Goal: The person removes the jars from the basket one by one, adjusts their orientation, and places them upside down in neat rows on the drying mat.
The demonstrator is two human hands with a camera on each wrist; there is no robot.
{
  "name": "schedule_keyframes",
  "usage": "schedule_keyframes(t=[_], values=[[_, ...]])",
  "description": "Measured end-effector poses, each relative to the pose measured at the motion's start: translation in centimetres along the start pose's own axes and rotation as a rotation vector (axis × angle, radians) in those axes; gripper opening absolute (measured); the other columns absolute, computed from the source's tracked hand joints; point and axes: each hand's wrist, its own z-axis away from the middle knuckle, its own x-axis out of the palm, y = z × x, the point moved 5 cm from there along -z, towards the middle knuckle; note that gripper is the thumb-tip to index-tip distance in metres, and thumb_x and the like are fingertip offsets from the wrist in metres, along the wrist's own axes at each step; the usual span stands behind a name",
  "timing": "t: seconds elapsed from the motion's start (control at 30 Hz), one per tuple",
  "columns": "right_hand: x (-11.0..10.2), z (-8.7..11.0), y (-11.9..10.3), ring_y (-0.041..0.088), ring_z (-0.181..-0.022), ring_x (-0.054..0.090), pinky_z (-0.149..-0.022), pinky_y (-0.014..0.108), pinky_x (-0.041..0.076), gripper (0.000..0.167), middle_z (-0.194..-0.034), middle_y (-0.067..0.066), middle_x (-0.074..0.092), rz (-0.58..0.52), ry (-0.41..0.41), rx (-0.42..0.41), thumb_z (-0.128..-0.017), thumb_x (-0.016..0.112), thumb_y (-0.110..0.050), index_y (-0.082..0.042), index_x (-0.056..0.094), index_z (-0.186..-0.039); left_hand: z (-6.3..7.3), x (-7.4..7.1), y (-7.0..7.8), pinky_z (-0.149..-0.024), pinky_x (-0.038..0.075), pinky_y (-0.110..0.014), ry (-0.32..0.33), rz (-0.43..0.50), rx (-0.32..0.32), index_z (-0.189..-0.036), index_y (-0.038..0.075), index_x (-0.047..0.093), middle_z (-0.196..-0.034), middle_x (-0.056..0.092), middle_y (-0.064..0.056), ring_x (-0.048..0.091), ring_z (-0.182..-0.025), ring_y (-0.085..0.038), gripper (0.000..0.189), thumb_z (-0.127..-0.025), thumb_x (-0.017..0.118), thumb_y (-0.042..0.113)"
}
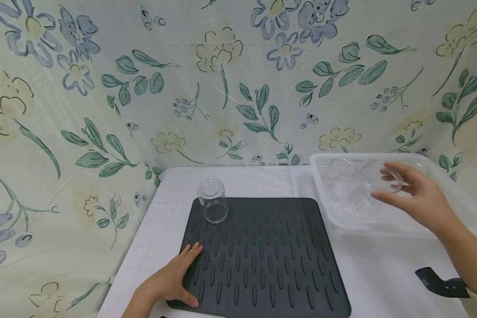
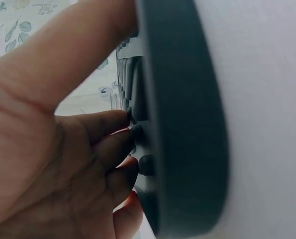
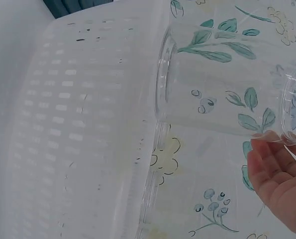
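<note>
My right hand point(image 1: 421, 194) pinches a clear drinking glass point(image 1: 375, 176) over the white basket, with thumb and fingers near one end. In the right wrist view, that glass point(image 3: 222, 82) lies sideways in the air, its other end pointing left, and the fingers point(image 3: 274, 162) touch its wall. My left hand point(image 1: 168, 276) rests on the left edge of a dark ridged drying mat point(image 1: 262, 251), fingers stretched out. The left wrist view shows the fingertips against the mat's ridges. Another clear glass point(image 1: 212, 201) stands at the mat's far left corner, seemingly upside down.
The white perforated basket point(image 1: 327, 216) stands on the white-covered table at the right. More clear glassware point(image 1: 355, 201) is inside, faint against the plastic. A floral cloth point(image 1: 230, 88) hangs behind the table. A dark strap point(image 1: 441, 285) is at my right wrist.
</note>
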Motion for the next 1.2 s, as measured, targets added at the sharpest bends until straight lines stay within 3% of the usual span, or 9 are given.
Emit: schedule_keyframes(t=[0.23, 0.43, 0.53, 0.83, 1.07, 1.2], values=[[0.6, 0.1, -1.0, -0.012, -0.101, 0.038, -0.084, -0.002, 0.029, 0.081, -0.130, 0.018, 0.051, -0.029, 0.007, -0.038, -0.082, 0.080, -0.017, -0.007, 0.038, -0.149, -0.1, -0.1, 0.0, -0.104, 0.025, -0.069, -0.003, 0.000, 0.007, -0.155, 0.007, 0.026, -0.161, 0.017, -0.014, 0.011, -0.145, -0.043, 0.128, -0.052, 0.094, 0.043], [1.1, 0.3, -2.3, -0.014, -0.103, 0.042, -0.082, -0.002, 0.032, 0.080, -0.120, -0.017, 0.051, -0.067, 0.006, -0.079, -0.079, 0.083, -0.014, -0.008, 0.042, -0.147, -0.1, -0.2, 0.1, -0.104, 0.025, -0.069, -0.007, 0.003, 0.007, -0.155, 0.008, 0.025, -0.161, 0.016, -0.014, 0.011, -0.145, -0.043, 0.128, -0.053, 0.094, 0.042], [1.5, 0.4, -3.0, -0.014, -0.104, 0.043, -0.082, -0.001, 0.033, 0.080, -0.118, -0.024, 0.049, -0.084, 0.003, -0.100, -0.077, 0.084, -0.011, -0.007, 0.044, -0.145, -0.1, -0.1, 0.1, -0.104, 0.025, -0.069, -0.010, 0.003, 0.005, -0.155, 0.008, 0.025, -0.161, 0.016, -0.014, 0.010, -0.145, -0.043, 0.128, -0.053, 0.094, 0.042], [3.3, 0.3, -4.8, -0.011, -0.108, 0.046, -0.084, 0.001, 0.034, 0.077, -0.119, -0.020, 0.052, -0.130, -0.016, -0.181, -0.073, 0.085, -0.004, -0.002, 0.048, -0.140, -0.2, -0.1, -0.3, -0.104, 0.023, -0.070, -0.006, 0.000, 0.001, -0.155, 0.010, 0.025, -0.161, 0.016, -0.013, 0.009, -0.146, -0.042, 0.128, -0.053, 0.094, 0.044], [4.9, 0.4, -5.5, -0.009, -0.108, 0.048, -0.084, 0.004, 0.036, 0.077, -0.122, -0.004, 0.056, -0.147, -0.058, -0.205, -0.074, 0.085, -0.005, -0.004, 0.048, -0.141, -0.2, -0.1, -0.2, -0.105, 0.022, -0.069, 0.001, -0.001, 0.009, -0.155, 0.009, 0.025, -0.161, 0.016, -0.013, 0.008, -0.146, -0.041, 0.129, -0.052, 0.094, 0.044], [5.5, 0.5, -6.0, -0.007, -0.108, 0.050, -0.086, 0.004, 0.036, 0.076, -0.123, -0.003, 0.057, -0.159, -0.069, -0.219, -0.073, 0.085, -0.005, -0.006, 0.049, -0.141, -0.2, -0.1, -0.2, -0.105, 0.022, -0.068, 0.003, -0.001, 0.011, -0.155, 0.008, 0.025, -0.161, 0.016, -0.013, 0.008, -0.146, -0.041, 0.128, -0.052, 0.094, 0.044]])
